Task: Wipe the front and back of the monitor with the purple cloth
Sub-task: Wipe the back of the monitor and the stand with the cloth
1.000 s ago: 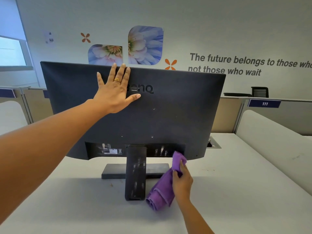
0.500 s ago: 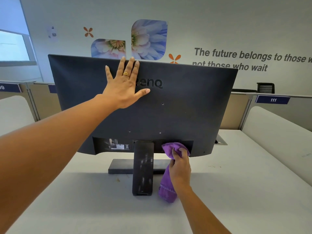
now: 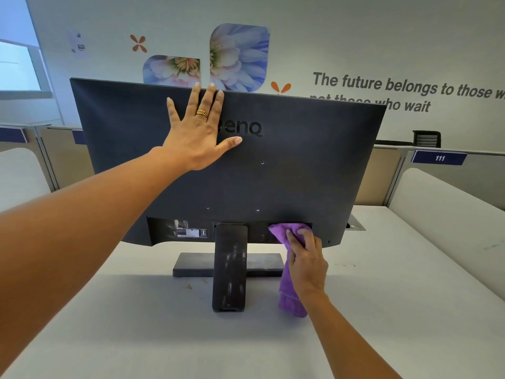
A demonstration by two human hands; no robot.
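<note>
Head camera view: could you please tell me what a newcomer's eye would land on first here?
The dark back of the BenQ monitor fills the centre, with the left hand spread flat near its top edge. Lower right, the right hand presses the purple cloth into the port recess beside the smudged stand.

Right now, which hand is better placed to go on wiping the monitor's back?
The right hand: it holds the cloth against the lower back of the monitor, beside the stand. The left hand lies flat near the top edge, bracing.
</note>
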